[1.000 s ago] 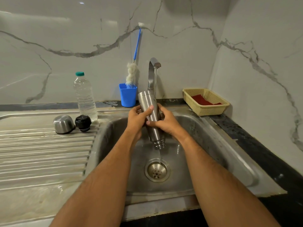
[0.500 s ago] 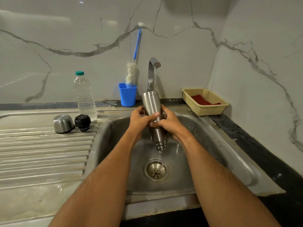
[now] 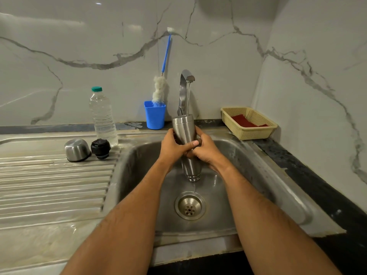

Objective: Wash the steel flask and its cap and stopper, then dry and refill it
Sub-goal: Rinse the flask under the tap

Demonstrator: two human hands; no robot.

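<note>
Head view: steel flask (image 3: 187,153) held upside down over sink (image 3: 258,175), long axis near vertical, threaded mouth below fingers, flat base above them under tap (image 3: 185,84). Brushed steel body, wet sheen, thin trickle from mouth. Left hand (image 3: 173,147) and right hand (image 3: 206,150) both wrapped round mid-body, fingers curled tight. Well left of fingers on drainboard: steel cap (image 3: 77,150), black stopper (image 3: 100,148).
</note>
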